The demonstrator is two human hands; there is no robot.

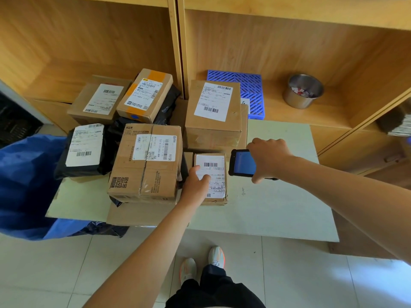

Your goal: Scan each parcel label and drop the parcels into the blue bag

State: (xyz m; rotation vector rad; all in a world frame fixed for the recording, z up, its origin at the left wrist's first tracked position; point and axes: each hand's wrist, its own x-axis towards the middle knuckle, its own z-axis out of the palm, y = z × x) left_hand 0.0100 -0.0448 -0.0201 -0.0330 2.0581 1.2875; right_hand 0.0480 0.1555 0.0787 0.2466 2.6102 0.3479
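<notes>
A small cardboard parcel [216, 174] with a white barcode label lies on the pale tabletop [278, 196]. My left hand [196, 185] grips its left edge, thumb on the label. My right hand [268, 157] holds a black handheld scanner [241, 163] with a lit blue screen just right of that parcel. Several other labelled parcels sit behind and to the left: a large taped box [146, 163], a tall box [213, 112], a black poly bag [84, 150]. The blue bag [24, 181] hangs open at the table's left edge.
Wooden shelving backs the table. A blue plastic grid tray [251, 90] and a steel pot [303, 91] sit on the shelf at the right. My feet [201, 265] stand on the tiled floor below the table's front edge.
</notes>
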